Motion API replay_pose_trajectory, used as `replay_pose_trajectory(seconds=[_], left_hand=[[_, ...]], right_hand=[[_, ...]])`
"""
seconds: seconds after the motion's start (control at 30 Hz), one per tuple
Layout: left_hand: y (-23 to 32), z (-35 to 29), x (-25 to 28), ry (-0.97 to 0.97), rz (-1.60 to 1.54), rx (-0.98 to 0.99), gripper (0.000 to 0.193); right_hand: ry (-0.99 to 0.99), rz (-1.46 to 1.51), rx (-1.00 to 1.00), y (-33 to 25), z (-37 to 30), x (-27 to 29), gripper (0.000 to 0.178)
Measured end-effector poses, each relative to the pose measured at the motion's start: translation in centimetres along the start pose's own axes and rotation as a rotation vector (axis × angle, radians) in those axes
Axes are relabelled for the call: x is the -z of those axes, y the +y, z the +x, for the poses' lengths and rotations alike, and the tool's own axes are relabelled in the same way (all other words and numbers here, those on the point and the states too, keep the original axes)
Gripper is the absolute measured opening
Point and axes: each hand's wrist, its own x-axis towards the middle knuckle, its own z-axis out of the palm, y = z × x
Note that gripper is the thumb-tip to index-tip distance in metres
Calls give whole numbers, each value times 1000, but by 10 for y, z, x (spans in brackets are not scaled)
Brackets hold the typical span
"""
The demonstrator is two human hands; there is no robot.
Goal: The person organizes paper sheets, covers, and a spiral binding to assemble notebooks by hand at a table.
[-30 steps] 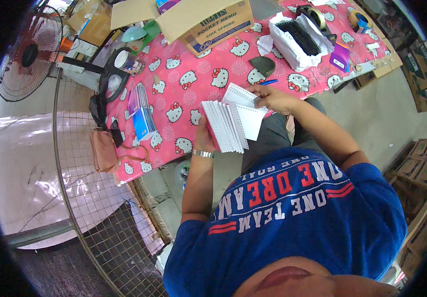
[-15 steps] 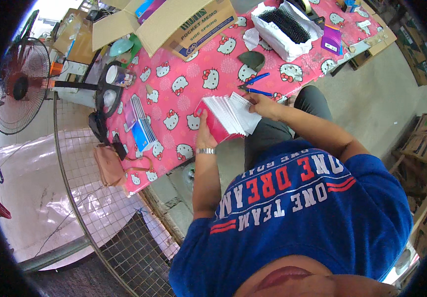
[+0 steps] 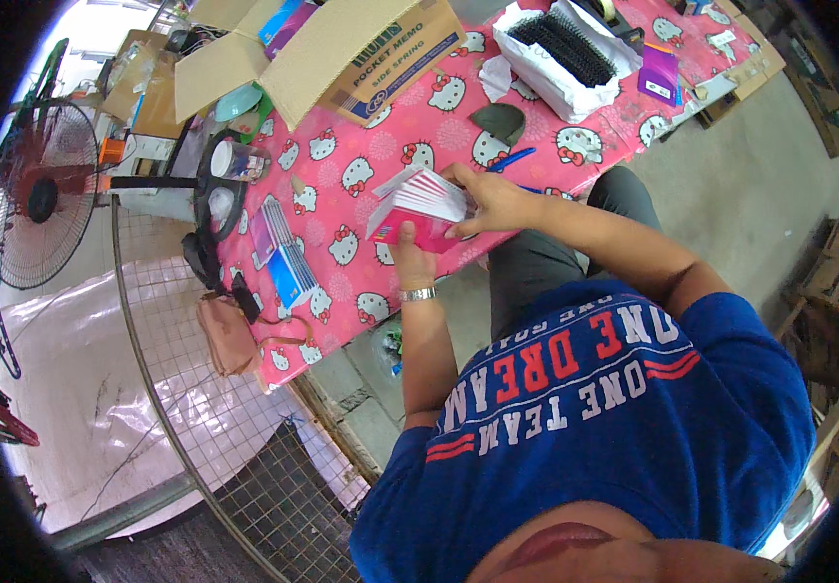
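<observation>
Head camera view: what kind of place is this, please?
Probably a small stationery packing workshop or storeroom. An open cardboard box and a tray of black binding combs sit on the pink cartoon tablecloth, both hands hold a stack of small notebooks, and more cartons stand on the concrete floor.

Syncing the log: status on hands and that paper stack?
Left hand grips stack of pink-and-white booklets from below. Right hand fans the top sheets. Stack held over pink tablecloth; blue pen beside, nothing blocking.
</observation>
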Motion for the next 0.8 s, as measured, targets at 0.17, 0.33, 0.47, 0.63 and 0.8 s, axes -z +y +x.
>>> replay_pose_trajectory(seconds=[0.17,0.33,0.47,0.63,0.8], left_hand=[[-7,-15,5,-230,868,-368,92],[-10,-27,-7,-234,687,-417,114],[-20,-19,-7,-329,651,-253,122],[-26,-5,8,-340,457,-156,116],[-26,9,15,-331,519,13,106]], right_hand=[[-25,-8,15,50,-6,-12,82],[-63,205,-41,43,-18,-9,106],[47,101,146,43,-14,-37,109],[159,139,57,46,-12,-33,103],[126,1,25,46,-1,-40,89]])
